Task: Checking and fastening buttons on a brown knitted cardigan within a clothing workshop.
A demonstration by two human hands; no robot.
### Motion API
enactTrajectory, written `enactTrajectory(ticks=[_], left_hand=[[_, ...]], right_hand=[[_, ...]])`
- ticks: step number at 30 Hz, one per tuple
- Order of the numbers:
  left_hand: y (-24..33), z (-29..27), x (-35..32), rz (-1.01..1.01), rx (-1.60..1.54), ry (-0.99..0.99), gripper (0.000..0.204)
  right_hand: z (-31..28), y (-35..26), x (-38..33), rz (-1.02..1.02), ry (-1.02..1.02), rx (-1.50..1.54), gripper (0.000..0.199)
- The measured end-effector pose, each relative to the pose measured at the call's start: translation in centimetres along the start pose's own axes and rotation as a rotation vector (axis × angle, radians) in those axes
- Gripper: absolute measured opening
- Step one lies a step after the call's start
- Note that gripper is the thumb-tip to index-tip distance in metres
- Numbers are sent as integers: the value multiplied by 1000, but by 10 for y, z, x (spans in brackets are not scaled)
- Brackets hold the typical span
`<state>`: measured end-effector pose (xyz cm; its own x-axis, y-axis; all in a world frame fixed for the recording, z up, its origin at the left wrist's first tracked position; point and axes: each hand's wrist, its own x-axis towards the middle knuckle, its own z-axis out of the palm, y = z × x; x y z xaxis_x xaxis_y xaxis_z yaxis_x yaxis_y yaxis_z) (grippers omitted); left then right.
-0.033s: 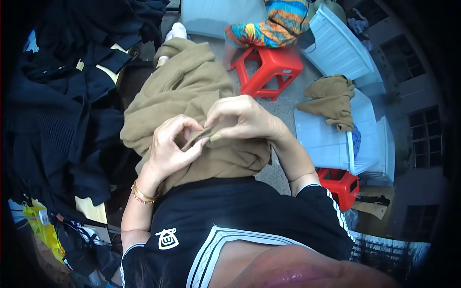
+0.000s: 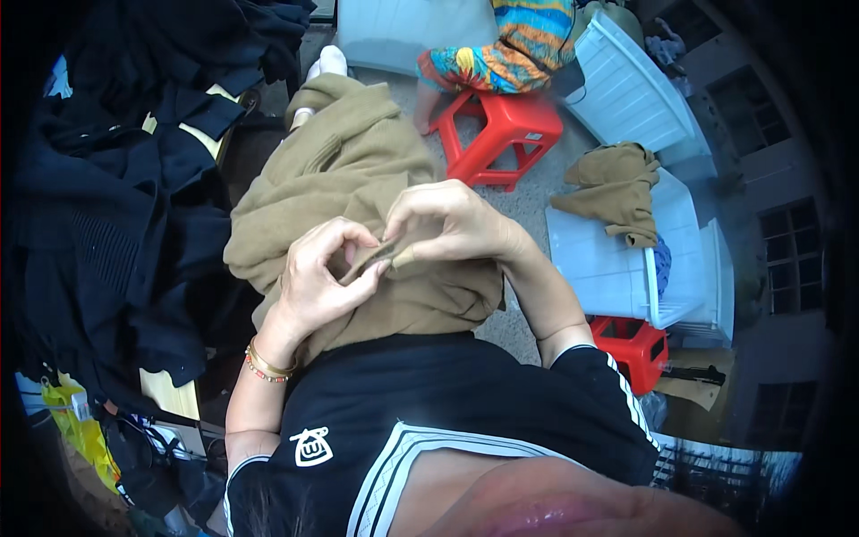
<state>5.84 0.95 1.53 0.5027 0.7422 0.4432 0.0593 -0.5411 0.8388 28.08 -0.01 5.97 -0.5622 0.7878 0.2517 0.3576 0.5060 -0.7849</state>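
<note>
Almost nothing has moved: the brown cloth [image 2: 331, 192] lies just past the black shirt [image 2: 403, 380]. Its pinched edge slants up to the right between the left hand [image 2: 320, 276] and right hand [image 2: 455, 222], both equally near, fingertips closed on it. Beyond stands a red stool [image 2: 514, 115].

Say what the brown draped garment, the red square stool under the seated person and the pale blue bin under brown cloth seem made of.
Brown draped garment: probably soft knit, fibre unclear; matte, rounded folds.
Red square stool: likely plastic, faintly glossy; smooth, moulded legs.
Pale blue bin: apparently rigid plastic, smooth; thin walls, rounded rim.
</note>
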Motion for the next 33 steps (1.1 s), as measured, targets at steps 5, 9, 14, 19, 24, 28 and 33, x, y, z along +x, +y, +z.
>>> enactTrajectory(ticks=[5, 9, 14, 19, 24, 28, 33], left_hand=[[-8, -1, 0, -59, -93, -25, 20], [-10, -4, -1, -70, -189, -32, 19], [-13, -4, -1, -95, -232, 6, 15], [-21, 2, -4, 67, -55, 167, 19], [-27, 9, -3, 248, 83, 262, 19], [-28, 8, 2, 385, 293, 332, 19], [-31, 2, 5, 153, 418, 278, 15]], right_hand=[[9, 23, -3, 29, 22, 187, 23], [17, 26, -6, 40, 74, 380, 20], [18, 17, -3, -38, 181, 193, 17], [28, 16, -3, -107, 325, -30, 16], [34, 14, -5, -222, 354, -189, 21], [43, 5, -7, -262, 377, -379, 26], [32, 4, -29, 57, 355, -749, 37]])
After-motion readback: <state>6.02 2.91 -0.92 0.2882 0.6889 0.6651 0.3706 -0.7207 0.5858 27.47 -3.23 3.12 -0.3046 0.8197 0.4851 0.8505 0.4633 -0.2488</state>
